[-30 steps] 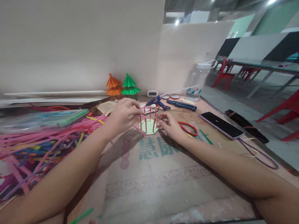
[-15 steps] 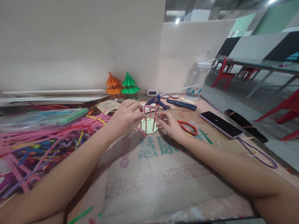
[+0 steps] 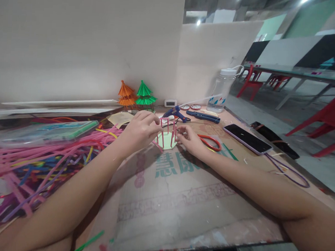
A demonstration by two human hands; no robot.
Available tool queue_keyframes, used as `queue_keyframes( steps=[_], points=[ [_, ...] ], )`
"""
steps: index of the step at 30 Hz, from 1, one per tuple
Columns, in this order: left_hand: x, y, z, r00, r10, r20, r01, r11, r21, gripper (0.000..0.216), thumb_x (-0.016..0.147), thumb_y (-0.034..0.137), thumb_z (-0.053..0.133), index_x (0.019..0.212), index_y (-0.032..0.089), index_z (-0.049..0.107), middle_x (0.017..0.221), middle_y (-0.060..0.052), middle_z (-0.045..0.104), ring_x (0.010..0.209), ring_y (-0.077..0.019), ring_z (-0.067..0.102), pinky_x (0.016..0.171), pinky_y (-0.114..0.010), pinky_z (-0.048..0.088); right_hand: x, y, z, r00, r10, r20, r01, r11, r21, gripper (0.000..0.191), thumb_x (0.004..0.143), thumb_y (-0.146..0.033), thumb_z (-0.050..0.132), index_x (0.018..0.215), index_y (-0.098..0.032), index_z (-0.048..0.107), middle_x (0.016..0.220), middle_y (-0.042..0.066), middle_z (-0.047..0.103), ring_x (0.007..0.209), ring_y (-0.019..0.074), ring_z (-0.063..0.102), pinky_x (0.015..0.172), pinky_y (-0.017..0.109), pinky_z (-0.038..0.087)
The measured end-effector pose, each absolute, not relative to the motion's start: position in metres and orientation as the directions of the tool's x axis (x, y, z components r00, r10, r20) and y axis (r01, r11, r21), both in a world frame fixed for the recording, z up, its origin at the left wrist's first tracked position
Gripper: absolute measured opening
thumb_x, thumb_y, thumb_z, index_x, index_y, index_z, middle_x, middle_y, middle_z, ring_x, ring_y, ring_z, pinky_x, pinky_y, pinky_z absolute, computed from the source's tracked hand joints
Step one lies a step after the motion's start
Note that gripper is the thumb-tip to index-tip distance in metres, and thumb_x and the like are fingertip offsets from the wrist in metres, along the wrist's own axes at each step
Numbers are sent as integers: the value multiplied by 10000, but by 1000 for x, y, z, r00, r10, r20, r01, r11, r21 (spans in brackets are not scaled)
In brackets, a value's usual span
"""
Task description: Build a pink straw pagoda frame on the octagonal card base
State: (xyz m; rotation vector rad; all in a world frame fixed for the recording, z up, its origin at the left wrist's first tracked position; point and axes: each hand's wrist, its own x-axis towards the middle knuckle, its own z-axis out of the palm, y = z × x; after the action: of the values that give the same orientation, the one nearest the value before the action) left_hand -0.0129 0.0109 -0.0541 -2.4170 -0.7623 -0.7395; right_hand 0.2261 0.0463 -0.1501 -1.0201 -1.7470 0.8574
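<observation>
A small frame of pink pipe-cleaner posts stands upright on a pale green many-sided base, with pink bars joining some post tops. My left hand is at the frame's left side, thumb and fingers pinched on its upper left part. On the right side, my right hand has its fingers curled and fingertips against a right-hand post. The exact contact of both sets of fingertips is partly hidden. A loose pink strip lies by the base's left edge.
Pink and mixed pipe cleaners heap at left under a plastic case. Behind are orange and green towers, a blue glue gun and a bottle. Red-handled scissors and a phone lie right.
Almost nothing differs. Both hands stay at the pink frame, with only a slight shift of the right fingertips toward the post.
</observation>
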Motion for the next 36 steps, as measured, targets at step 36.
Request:
queue_keyframes(
  steps=[36],
  points=[
    [-18,44,-114,518,832,198,463,-468,753,553,839,390,693,1314,196,486,1301,-142,639,1163,-261,661,999,-449,530,210,28,-119,-281,852,441,472,523,-710,262,936,-339,559,892,-184,765,679,8,684,740,168,635,705,263,440]
  ],
)
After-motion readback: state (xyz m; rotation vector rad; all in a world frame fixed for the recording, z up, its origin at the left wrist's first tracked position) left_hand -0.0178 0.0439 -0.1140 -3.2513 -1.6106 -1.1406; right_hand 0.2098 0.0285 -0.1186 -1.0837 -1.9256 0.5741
